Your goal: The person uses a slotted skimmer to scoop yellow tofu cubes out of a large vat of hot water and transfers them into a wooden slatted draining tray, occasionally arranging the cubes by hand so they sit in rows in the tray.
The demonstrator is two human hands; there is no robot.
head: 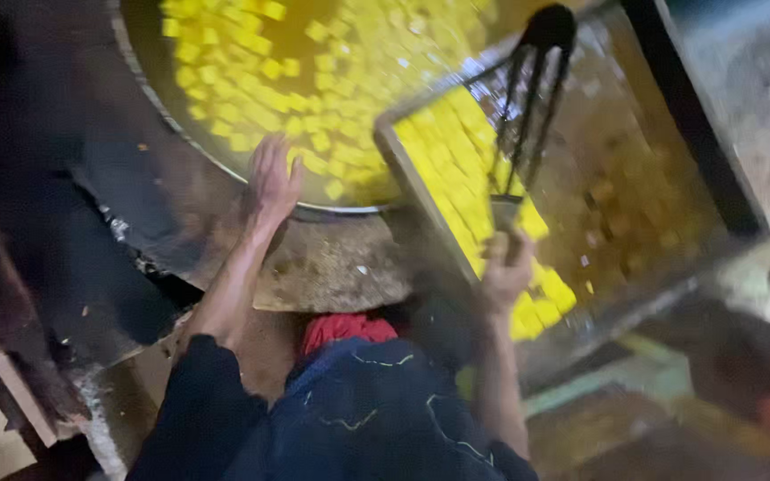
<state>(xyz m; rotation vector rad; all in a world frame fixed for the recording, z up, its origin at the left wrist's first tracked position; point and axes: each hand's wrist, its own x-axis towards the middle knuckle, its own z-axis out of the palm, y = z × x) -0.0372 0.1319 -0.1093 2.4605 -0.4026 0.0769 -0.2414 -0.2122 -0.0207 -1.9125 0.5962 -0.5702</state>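
Over the big round pan at about eleven o'clock from where I stood, the person leaned in with both bare arms out. That pan held amber oil crowded with yellow cubes, and its rim ran close past the left hand, which lay spread and flat on the dark, crusted ledge just at the rim's edge, fingers apart and holding nothing; it looked to me like a brace to steady the lean. The right hand, down toward five o'clock from the pan, was closed around the handle of a dark wire skimmer whose prongs rose toward one o'clock. Under the skimmer a metal tray sat tilted, its upper corner touching or overlapping the pan's rim, with a band of yellow cubes along its left side, which I judged was how the pieces could be pushed toward the oil. Further right, at three o'clock, a browner, blurred heap lay on the same tray. A red cloth showed at the person's front, above dark blue clothing.
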